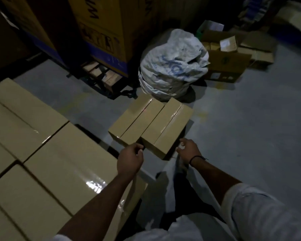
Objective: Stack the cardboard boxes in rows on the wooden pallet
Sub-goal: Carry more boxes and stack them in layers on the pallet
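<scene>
Cardboard boxes on floor: two long tan boxes, the left box [136, 119] and the right box [167, 127], lie side by side and touching on the grey floor [241, 127], right in front of me.
Left hand [130, 158]: fingers loosely curled and gripping nothing, at the near end where the two boxes meet; I cannot tell whether it touches them.
Right hand [188, 150]: fingers loosely curled and gripping nothing, just beside the near right corner of the right box; contact is unclear.
Wrist: a dark band [196, 158] circles my right wrist, and a white sleeve [259, 206] is pushed up that arm.
Stack [42, 153]: taped tan boxes packed in close rows to my left, their tops glossy; whatever they rest on is hidden.
Behind the boxes: a crumpled white bag [172, 66] with blue lettering.
Far right: open cartons [228, 58] holding smaller packs.
Far left: tall yellow cartons [101, 32] on a pallet [101, 73].
</scene>
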